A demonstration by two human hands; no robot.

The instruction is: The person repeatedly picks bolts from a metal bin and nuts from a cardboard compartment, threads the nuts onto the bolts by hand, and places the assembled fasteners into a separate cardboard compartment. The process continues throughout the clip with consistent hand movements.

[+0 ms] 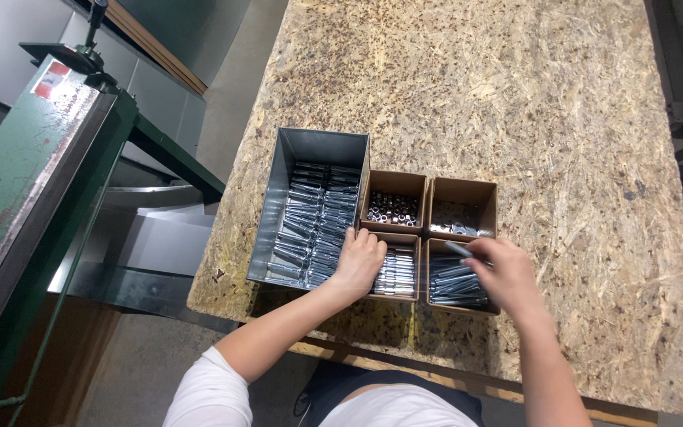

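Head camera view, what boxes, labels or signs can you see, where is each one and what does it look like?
Metal bin: left of the cartons, tall grey box of bolts; left hand at its edge.
Four cardboard cartons: small brown open boxes in a square, holding nuts and bolts; right hand holds a bolt above them.
Sticker: red and white, on the green machine.

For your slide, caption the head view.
Left hand reaches into a metal bin; right hand holds a bolt over cardboard boxes.
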